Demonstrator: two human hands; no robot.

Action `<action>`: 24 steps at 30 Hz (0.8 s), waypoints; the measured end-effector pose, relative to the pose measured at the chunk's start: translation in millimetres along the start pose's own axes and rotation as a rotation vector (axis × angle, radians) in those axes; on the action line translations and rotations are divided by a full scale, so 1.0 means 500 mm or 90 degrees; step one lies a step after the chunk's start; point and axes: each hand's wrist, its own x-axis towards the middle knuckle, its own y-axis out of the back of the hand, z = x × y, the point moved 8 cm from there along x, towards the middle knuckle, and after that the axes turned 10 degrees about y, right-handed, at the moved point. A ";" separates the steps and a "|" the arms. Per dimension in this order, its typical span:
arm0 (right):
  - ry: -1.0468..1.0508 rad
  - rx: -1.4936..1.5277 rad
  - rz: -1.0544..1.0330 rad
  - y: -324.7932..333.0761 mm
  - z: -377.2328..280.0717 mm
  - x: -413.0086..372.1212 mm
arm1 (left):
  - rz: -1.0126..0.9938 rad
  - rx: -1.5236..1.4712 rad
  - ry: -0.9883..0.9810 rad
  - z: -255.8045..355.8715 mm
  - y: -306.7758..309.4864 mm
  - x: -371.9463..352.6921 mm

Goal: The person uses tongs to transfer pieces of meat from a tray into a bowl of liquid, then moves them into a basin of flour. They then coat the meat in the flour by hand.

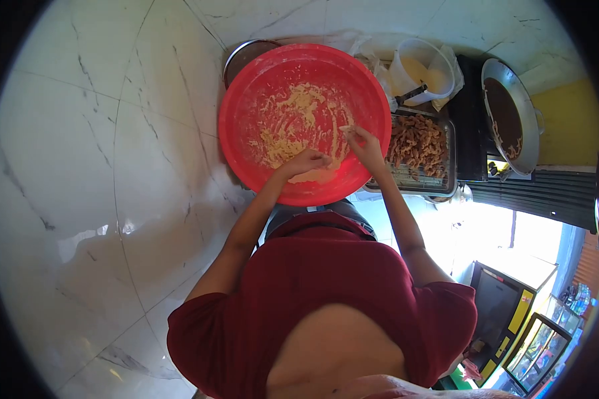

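A wide red basin (239, 126) stands in front of me, its inside dusted with flour. Pale, floury pieces (303, 100) lie scattered over its bottom, with finger streaks through the flour. My left hand (307, 161) is low over the basin near its front side, fingers drawn together; whether anything is in them is hidden. At the basin's right side, my right hand (365, 145) is raised above the flour, thumb and fingers pinched on a small pale piece (345, 128).
Right of the basin, a rack tray holds browned fried pieces (417, 143). Behind it stands a white bucket (454, 76) with yellowish contents and a dark handle resting across it. Farther right, a large metal pan (529, 106) of dark oil sits on a stove. A marble-patterned wall is at left.
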 end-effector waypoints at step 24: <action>-0.209 0.469 -0.063 -0.162 -0.029 0.046 | 0.309 -0.142 -0.129 0.152 0.083 -0.166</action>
